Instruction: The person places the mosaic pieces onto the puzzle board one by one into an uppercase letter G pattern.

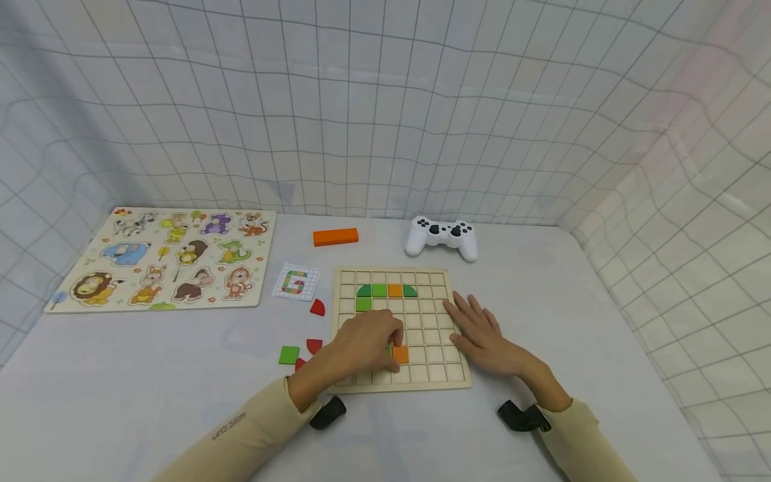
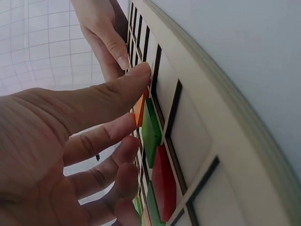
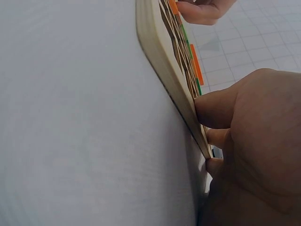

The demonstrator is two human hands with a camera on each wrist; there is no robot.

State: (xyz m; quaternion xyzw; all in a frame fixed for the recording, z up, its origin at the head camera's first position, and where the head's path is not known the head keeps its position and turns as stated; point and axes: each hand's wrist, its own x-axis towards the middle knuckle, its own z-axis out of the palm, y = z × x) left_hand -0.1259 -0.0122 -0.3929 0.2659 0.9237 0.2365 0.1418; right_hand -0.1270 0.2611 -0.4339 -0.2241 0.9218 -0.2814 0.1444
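A wooden grid board (image 1: 429, 386) lies on the table, with green, orange and red tiles set in its cells. My left hand (image 1: 369, 340) is over the lower part of the board. Its thumb and index finger are at an orange square tile (image 1: 401, 355) in a cell, pinching it by the edges. In the left wrist view a green tile (image 2: 151, 134) and a red tile (image 2: 163, 183) sit beside that orange one. My right hand (image 1: 489, 343) rests with fingers extended against the board's right edge, thumb and fingertips touching the rim.
Left of the board lie a green square (image 1: 289, 355), several red quarter-circle tiles (image 1: 317, 307) and a pattern card (image 1: 297, 282). Farther back are an animal puzzle (image 1: 165, 261), an orange block (image 1: 335, 237) and a white game controller (image 1: 442, 237). Grid-patterned curtains (image 1: 373, 120) surround the table.
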